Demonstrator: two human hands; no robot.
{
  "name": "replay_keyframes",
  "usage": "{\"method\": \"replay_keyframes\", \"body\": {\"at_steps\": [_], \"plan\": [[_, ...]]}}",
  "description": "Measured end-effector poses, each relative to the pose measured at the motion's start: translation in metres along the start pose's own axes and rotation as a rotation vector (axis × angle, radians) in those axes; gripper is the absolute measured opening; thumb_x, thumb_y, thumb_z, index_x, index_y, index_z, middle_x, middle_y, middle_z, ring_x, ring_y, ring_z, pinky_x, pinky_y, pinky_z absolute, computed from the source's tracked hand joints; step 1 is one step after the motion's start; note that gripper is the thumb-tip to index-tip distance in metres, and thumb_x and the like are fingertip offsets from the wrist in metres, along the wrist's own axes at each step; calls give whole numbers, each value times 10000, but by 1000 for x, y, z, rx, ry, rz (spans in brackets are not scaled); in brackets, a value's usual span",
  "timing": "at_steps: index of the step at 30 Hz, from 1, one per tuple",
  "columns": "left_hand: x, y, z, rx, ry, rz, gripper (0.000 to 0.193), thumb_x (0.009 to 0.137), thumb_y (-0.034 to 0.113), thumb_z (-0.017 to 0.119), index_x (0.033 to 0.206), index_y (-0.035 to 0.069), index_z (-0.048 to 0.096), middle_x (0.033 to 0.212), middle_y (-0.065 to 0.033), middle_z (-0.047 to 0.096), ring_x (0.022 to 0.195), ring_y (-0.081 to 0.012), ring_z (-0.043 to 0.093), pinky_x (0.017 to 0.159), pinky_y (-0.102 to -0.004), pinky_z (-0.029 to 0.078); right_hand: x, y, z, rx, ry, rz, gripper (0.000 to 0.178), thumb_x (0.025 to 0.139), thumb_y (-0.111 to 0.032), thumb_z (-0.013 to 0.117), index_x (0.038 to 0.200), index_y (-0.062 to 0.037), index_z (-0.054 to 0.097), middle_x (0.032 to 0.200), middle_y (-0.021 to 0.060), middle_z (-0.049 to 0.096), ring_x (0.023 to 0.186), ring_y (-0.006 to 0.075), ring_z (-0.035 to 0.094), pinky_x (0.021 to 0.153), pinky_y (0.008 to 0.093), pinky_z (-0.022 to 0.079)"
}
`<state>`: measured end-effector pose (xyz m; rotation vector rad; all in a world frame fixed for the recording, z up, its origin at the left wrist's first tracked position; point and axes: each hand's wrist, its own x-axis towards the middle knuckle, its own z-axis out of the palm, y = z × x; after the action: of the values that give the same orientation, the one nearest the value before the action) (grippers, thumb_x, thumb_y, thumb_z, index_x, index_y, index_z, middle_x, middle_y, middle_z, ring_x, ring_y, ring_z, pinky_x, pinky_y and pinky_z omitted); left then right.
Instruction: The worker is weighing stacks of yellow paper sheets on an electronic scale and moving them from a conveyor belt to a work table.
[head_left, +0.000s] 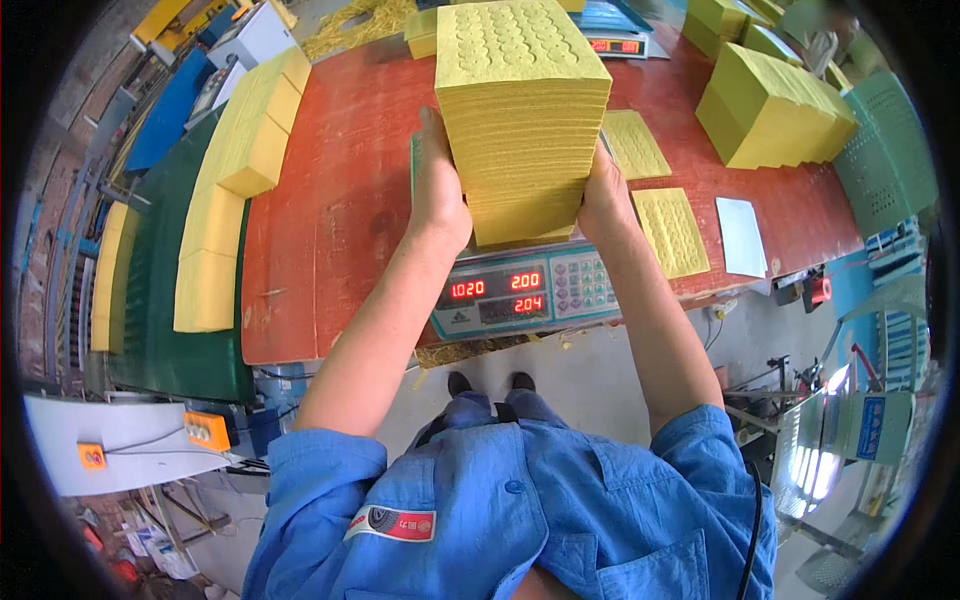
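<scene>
Both hands were clamped on a tall stack (522,110) of yellow embossed sheets — left hand (438,190) flat against its left side, right hand (602,195) against the right side near the bottom, fingers hidden behind the paper. The stack sat over the platform of a scale (520,290) at the near edge of the red table (340,200); couldn't tell whether it rested on the platform or was held just off it. The scale's front panel faced the person, red digits lit, keypad on the right. Two single yellow sheets (672,230) lay flat on the table just right of the scale, a white sheet (741,236) beside them further right. A big yellow block (770,110) of the same sheets stood at the far right of the table, well apart from the hands. Left of the table, a row of yellow bundles (235,170) ran along a green belt (160,300). A second scale (615,40) showed behind the stack at the table's far edge. Green perforated crate (885,150) at the right rim. Blue sleeves at the bottom — forearms bare.
</scene>
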<state>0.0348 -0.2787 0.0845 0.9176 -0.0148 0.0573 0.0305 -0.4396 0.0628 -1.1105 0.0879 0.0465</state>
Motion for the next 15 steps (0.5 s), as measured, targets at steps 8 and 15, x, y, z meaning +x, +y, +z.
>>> {"method": "replay_keyframes", "body": {"at_steps": [8, 15], "plan": [[-101, 20, -54, 177, 61, 31, 766, 1016, 573, 237, 1511, -12, 223, 1589, -175, 202, 1483, -246, 143, 1191, -406, 92, -74, 19, -42, -118, -35, -231, 614, 1030, -445, 335, 1464, -11, 361, 1515, 150, 364, 1411, 266, 325, 1136, 399, 262], [-169, 5, -59, 223, 112, -123, 720, 1026, 530, 243, 1482, -26, 285, 1509, -210, 357, 1397, -301, 347, 1139, -441, 259, -157, 29, -61, -1, -128, -70, 602, 1032, -422, 334, 1465, -4, 348, 1518, 159, 360, 1423, 290, 305, 1150, 457, 218]]}}
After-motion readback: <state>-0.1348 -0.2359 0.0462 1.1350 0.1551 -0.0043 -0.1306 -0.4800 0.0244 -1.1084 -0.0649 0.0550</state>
